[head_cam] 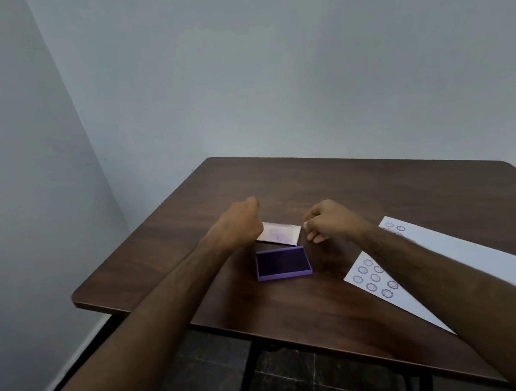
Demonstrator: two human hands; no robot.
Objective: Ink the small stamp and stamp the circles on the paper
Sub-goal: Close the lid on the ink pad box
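A purple ink pad (282, 263) lies open on the brown table (314, 184), its dark inked face up. Just behind it lies its pale lid (280, 233), stained purple. My left hand (237, 223) hovers over the lid's left end with the fingers curled into a loose fist. My right hand (329, 220) hangs to the right of the lid, fingers curled; I cannot tell whether it holds the small stamp, which I do not see. A white paper (478, 260) with printed circles lies at the right under my right forearm; several circles near its left corner carry purple stamps.
The table stands in a room corner with grey walls behind and to the left. Its left and near edges drop to a dark tiled floor (293, 382), where the black table legs show.
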